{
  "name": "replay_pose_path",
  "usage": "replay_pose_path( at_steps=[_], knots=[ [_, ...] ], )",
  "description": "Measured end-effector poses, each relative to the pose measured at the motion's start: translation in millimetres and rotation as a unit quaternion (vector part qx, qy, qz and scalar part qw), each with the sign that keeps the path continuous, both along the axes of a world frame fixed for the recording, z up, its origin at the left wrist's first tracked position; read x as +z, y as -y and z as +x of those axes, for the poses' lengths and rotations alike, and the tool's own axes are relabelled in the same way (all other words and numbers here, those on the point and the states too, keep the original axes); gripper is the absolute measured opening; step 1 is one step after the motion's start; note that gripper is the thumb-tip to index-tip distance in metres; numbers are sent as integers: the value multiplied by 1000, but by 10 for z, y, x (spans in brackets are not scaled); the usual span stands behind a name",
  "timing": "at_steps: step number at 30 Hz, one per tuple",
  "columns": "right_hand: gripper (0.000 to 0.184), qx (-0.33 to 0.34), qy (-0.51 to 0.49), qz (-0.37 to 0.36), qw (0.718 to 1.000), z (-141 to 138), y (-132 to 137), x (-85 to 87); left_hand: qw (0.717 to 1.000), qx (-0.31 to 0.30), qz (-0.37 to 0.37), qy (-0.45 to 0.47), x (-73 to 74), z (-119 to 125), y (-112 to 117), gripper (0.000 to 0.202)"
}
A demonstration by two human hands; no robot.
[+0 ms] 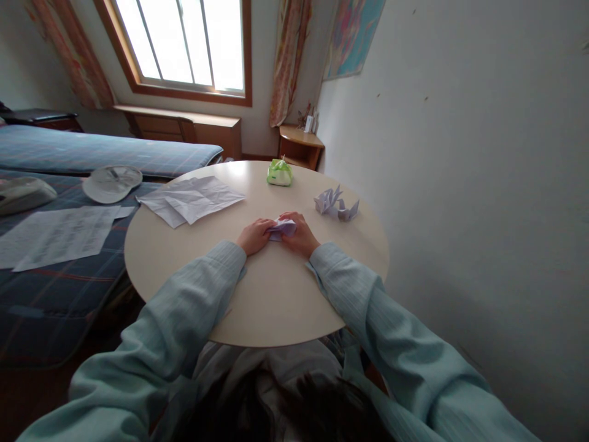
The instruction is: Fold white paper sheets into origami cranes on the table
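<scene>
The left hand and right hand both grip the folded paper, which sits directly between them, equally near each, its longer side seemingly crosswise. Loose sheets lie left and beyond; paper shapes stand right. Toward the body, the table leaves room before its curved edge.

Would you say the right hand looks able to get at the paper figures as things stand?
Probably yes: the paper figures sit on the table beyond the right hand, to its right, and nothing visible blocks the way, though that hand is busy holding the folded paper.
</scene>
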State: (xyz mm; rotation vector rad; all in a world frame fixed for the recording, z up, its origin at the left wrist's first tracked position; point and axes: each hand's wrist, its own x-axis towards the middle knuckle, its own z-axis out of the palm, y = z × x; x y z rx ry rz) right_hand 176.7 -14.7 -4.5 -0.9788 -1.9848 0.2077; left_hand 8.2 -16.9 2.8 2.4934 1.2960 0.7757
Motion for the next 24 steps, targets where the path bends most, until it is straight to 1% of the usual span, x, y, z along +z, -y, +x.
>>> replay_pose_path(
  at_steps=[11,19,24],
  knots=[
    [31,-4,-11,-13,1000,10,-6,-18,1000,-7,4,3,1,-3,-1,36],
    [24,-13,0,-17,1000,26,-27,-24,1000,-7,19,-4,-3,3,11,33],
    [21,-12,0,-8,1000,41,-52,-55,1000,0,11,-12,-2,8,11,34]
  ],
)
